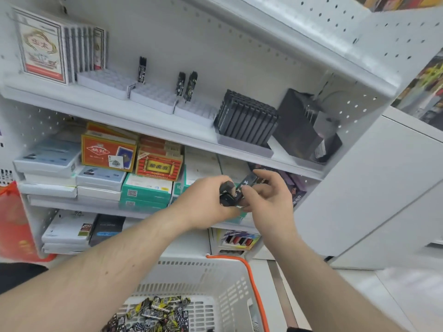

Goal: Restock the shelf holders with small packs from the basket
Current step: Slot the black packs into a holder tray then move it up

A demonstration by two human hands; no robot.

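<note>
Holding black packs (231, 194) before the shelf (167, 130), left hand (206, 204) is gripping them with curled fingers; right hand (268, 195) is pinching one above the basket (230, 283).

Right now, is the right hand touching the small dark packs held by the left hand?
Touching. In the head view the right hand pinches one of the small dark packs, while the left hand grips the bunch.
</note>
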